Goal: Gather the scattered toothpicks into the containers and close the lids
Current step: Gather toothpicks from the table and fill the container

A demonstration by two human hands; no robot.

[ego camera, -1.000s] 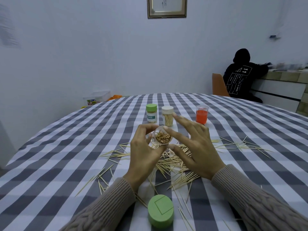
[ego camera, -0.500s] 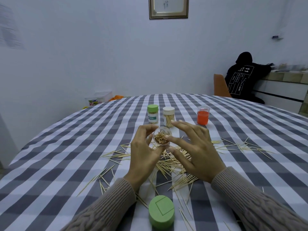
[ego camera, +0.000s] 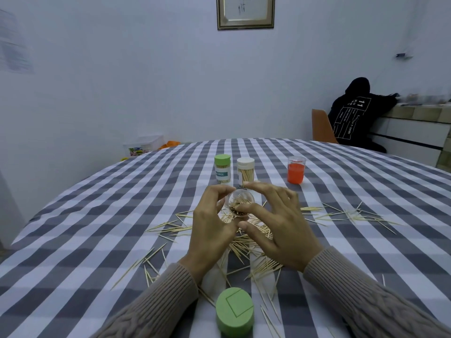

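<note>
My left hand [ego camera: 210, 230] grips a small clear container [ego camera: 240, 202], tilted with its open mouth toward me and toothpicks inside. The spread fingers of my right hand [ego camera: 285, 230] touch the container's mouth, index finger arched over the rim and thumb below it. Scattered toothpicks [ego camera: 249, 242] lie in a heap on the checked tablecloth under both hands, with more spread to the right [ego camera: 353, 214] and left [ego camera: 168, 228]. A loose green lid [ego camera: 234, 311] sits near the front edge. Behind my hands stand a green-lidded container [ego camera: 222, 172] and a white-lidded container [ego camera: 245, 172], both closed and holding toothpicks.
An orange-filled clear cup [ego camera: 295, 170] stands at the back right of the table [ego camera: 97, 215]. A person in a black hoodie [ego camera: 353, 113] sits on an orange chair beyond the table, facing away. A plastic box [ego camera: 144, 145] lies off the far left edge.
My right index finger has come down from its raised position onto the container's rim. My left hand keeps holding the container in about the same place.
</note>
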